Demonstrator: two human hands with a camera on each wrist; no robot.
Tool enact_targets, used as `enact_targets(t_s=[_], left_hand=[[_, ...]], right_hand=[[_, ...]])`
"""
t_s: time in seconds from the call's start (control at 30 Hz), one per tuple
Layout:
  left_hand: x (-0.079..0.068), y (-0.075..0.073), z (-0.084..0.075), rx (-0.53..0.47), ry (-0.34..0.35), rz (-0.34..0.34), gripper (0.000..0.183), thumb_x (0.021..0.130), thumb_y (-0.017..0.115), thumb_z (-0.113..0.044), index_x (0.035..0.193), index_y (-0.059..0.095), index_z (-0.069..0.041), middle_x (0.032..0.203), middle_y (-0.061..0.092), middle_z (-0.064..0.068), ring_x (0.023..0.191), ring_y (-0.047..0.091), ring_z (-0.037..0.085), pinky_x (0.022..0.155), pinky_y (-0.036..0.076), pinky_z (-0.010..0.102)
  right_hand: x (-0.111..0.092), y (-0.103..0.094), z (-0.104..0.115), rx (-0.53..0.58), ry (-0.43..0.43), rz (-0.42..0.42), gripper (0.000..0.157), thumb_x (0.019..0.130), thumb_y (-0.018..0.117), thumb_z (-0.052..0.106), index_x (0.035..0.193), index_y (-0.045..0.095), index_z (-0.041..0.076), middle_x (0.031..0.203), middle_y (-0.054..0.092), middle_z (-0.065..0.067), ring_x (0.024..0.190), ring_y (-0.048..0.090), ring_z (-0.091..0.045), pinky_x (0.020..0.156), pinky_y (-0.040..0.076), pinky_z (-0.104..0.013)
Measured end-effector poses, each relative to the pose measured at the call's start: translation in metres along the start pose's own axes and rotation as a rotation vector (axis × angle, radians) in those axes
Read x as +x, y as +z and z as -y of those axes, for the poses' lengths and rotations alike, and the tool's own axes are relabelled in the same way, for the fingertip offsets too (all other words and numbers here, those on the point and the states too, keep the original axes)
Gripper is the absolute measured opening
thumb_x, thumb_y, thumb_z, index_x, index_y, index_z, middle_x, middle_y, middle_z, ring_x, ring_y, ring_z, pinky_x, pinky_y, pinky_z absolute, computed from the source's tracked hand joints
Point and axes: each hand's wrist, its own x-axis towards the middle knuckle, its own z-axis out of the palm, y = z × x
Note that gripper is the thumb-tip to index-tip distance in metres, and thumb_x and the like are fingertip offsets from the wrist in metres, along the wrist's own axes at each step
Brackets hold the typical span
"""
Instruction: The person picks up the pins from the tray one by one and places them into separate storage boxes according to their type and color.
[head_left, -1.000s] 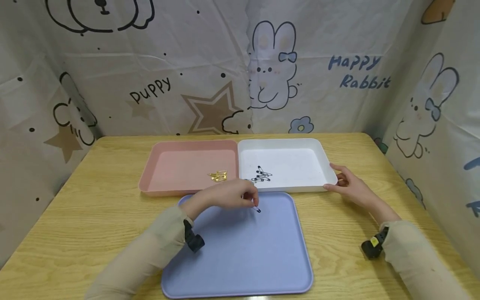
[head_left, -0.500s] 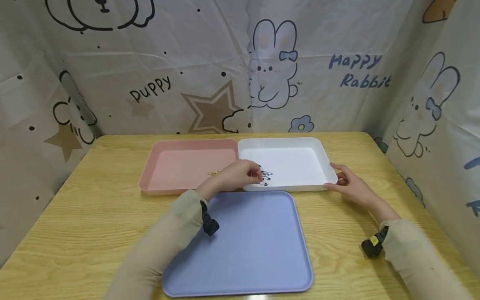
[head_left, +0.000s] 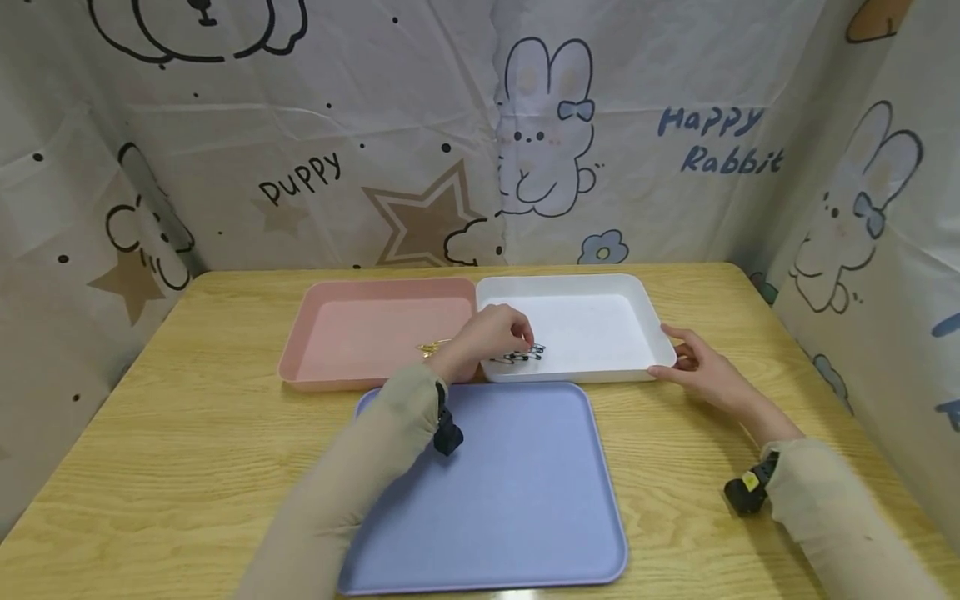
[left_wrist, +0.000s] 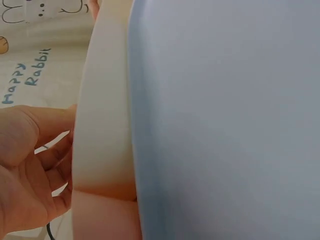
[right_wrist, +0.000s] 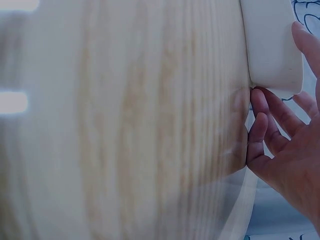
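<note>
My left hand [head_left: 495,332] is low over the left part of the white tray [head_left: 592,321], thumb and fingers drawn together at the small pile of black-and-silver safety pins [head_left: 521,357]. Its fingertips overlap the pile, and the safety pin they pinch is mostly covered. In the left wrist view that hand [left_wrist: 30,165] shows its palm, with the fingertips hidden behind the tray wall. My right hand [head_left: 705,375] grips the white tray's near right corner; in the right wrist view its fingers [right_wrist: 281,112] lie round that corner. Gold safety pins [head_left: 431,347] lie in the pink tray [head_left: 360,379], partly behind my left wrist.
The pink and white trays stand side by side on the wooden table [head_left: 172,433]. A flat blue tray [head_left: 517,500] lies in front of them, under my left forearm. A printed cloth [head_left: 637,183] encloses the table's back and sides.
The left hand has moved from above the blue tray, a black-and-silver safety pin in its fingers, forward and slightly right to the pile in the white tray. My right hand keeps its place.
</note>
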Motion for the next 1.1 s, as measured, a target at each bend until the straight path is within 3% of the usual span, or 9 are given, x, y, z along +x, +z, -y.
enact_targets(t_s=[0.1, 0.43, 0.77, 1.1], left_hand=[[0.008, 0.003, 0.0, 0.068, -0.002, -0.017, 0.004, 0.083, 0.065, -0.018, 0.083, 0.068, -0.015, 0.085, 0.06, -0.002, 0.079, 0.05, 0.014, 0.067, 0.039, 0.024], [0.022, 0.011, 0.002, 0.129, -0.037, -0.045, 0.005, 0.083, 0.065, -0.02, 0.082, 0.067, -0.016, 0.085, 0.061, -0.002, 0.076, 0.052, 0.013, 0.069, 0.04, 0.026], [0.023, 0.013, 0.003, 0.136, -0.096, -0.08, 0.006, 0.083, 0.065, -0.021, 0.08, 0.065, -0.015, 0.081, 0.061, -0.003, 0.074, 0.052, 0.013, 0.066, 0.038, 0.026], [0.017, 0.005, 0.0, 0.14, -0.076, -0.111, 0.007, 0.086, 0.061, -0.02, 0.086, 0.065, -0.015, 0.083, 0.06, -0.001, 0.077, 0.052, 0.015, 0.069, 0.04, 0.027]], right_hand=[[0.0, 0.0, 0.0, -0.003, -0.003, 0.002, 0.09, 0.081, 0.06, 0.051, 0.147, 0.009, 0.018, 0.131, 0.039, -0.026, 0.112, 0.043, -0.036, 0.084, 0.039, -0.044], [0.0, 0.002, 0.002, 0.0, -0.008, 0.0, 0.088, 0.081, 0.06, 0.05, 0.147, 0.01, 0.019, 0.13, 0.04, -0.025, 0.113, 0.043, -0.036, 0.086, 0.038, -0.046], [-0.001, 0.001, 0.007, -0.009, -0.012, -0.003, 0.088, 0.082, 0.06, 0.049, 0.147, 0.01, 0.017, 0.128, 0.042, -0.025, 0.11, 0.044, -0.035, 0.082, 0.038, -0.042], [-0.003, 0.001, 0.004, -0.001, -0.002, -0.011, 0.088, 0.082, 0.06, 0.049, 0.147, 0.009, 0.019, 0.128, 0.04, -0.025, 0.11, 0.043, -0.035, 0.08, 0.038, -0.039]])
